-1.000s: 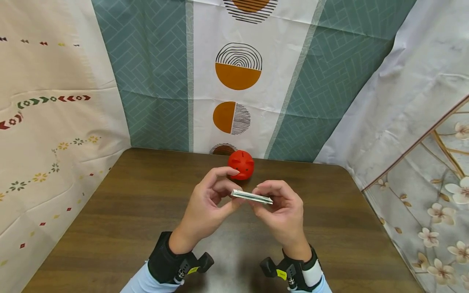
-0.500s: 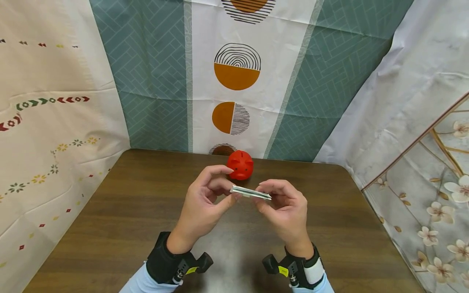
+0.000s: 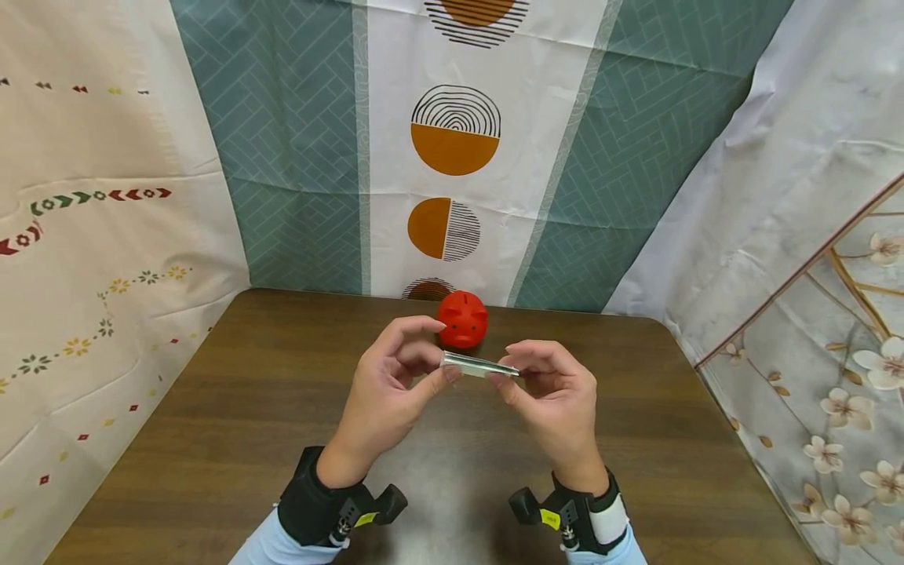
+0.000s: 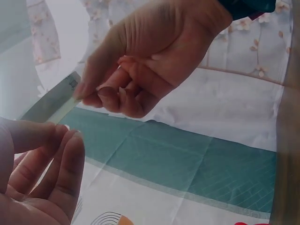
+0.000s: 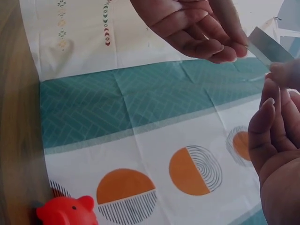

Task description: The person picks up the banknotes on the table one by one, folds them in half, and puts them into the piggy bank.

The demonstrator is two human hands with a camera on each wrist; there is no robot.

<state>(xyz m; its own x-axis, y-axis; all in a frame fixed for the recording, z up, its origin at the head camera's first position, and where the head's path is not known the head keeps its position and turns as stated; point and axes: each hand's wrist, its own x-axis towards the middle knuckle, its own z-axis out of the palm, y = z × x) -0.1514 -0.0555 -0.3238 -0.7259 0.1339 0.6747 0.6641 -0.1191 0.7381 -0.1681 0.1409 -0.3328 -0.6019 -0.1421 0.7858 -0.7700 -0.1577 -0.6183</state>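
Observation:
Between both hands, raised over the table, is a narrow strip of folded paper money, a pale green banknote (image 3: 472, 366). My left hand (image 3: 388, 396) pinches its left end between thumb and fingers. The other end is pinched by my right hand (image 3: 558, 396). Dark print shows on the banknote (image 4: 54, 99) in the left wrist view, and its flat face turns up in the right wrist view. Just beyond the hands stands a red piggy bank (image 3: 463, 320), its coin slot on top and its face toward me. A left fingertip slightly overlaps it in the head view.
The brown wooden table (image 3: 233, 424) spreads under both hands. Patterned cloths hang around it: a teal and white curtain (image 3: 304, 157) behind, a cream cloth (image 3: 106, 275) at left and a floral one (image 3: 812, 392) at right. Each wrist wears a black strap with a camera.
The banknote has risen slightly and tipped so more of its near face shows. My right hand has shifted a little right and up, the left a little left. The piggy bank stays put.

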